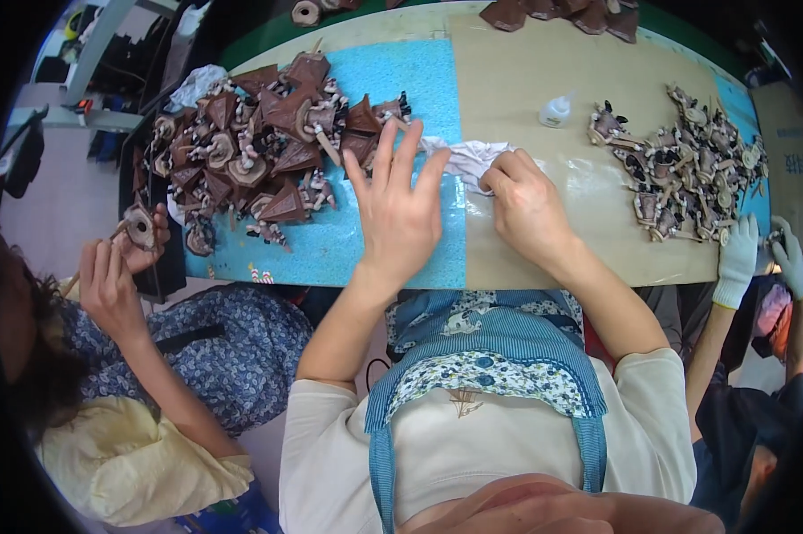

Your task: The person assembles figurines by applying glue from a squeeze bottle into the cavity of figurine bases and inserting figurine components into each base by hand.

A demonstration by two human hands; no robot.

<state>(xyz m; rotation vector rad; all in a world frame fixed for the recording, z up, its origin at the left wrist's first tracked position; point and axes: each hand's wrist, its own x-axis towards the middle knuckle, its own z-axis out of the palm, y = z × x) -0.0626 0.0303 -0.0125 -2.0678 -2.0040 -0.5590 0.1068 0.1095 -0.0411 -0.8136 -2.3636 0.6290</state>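
My left hand [397,209] is spread with its fingers apart, palm down over the blue part of the table. Its fingertips reach the near side of a small painted figurine [391,109] at the right end of a heap of brown pieces; whether they touch it I cannot tell. A crumpled white cloth [473,158] lies between my hands, close to my left thumb. My right hand [531,209] is closed, its fingers pinching the cloth's right end over the brown board. Beyond it stands a small white squeeze bottle [555,111].
A heap of brown roof-like pieces with figurines [281,116] covers the left side. Several small figurines [686,173] are piled at right. At left a co-worker's hand [112,289] works on a round brown piece [140,228]; a white-gloved hand [737,258] rests at the right edge.
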